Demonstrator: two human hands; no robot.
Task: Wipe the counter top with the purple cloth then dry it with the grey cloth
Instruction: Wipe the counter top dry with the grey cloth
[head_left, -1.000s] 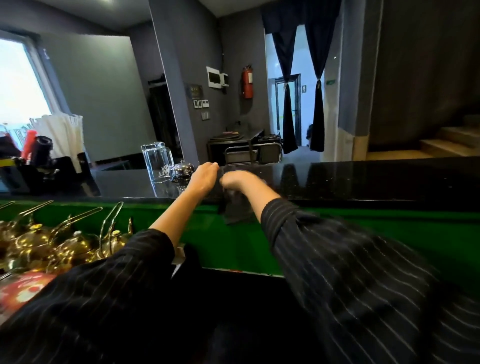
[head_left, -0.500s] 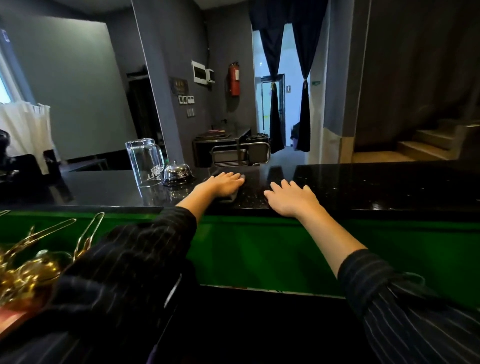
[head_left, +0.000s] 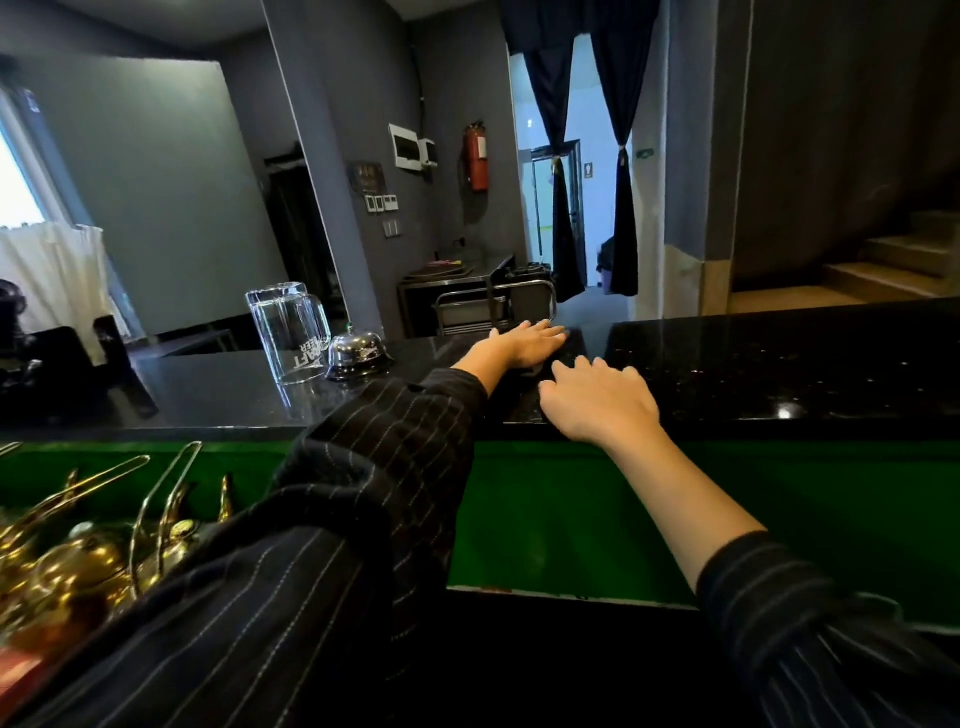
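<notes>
Left hand pressing a dark cloth flat on the black surface, right hand resting beside it.

The cloth (head_left: 535, 368) is almost wholly hidden under the left hand (head_left: 524, 345) — only a dark edge shows near the fingertips, too dim to tell purple from grey — and it lies toward the far edge of the glossy black surface (head_left: 779, 374), right of the service bell (head_left: 357, 353) and the upturned glass mug (head_left: 288, 332). That hand is spread open, palm down, pinning rather than gripping. The right hand (head_left: 597, 402) is likewise open and empty, fingers splayed on the near edge just beside it. To wipe well, I'd judge, keep even palm pressure, sweep in long overlapping passes, and steer clear of the mug and bell — the right hand steadying the body.
</notes>
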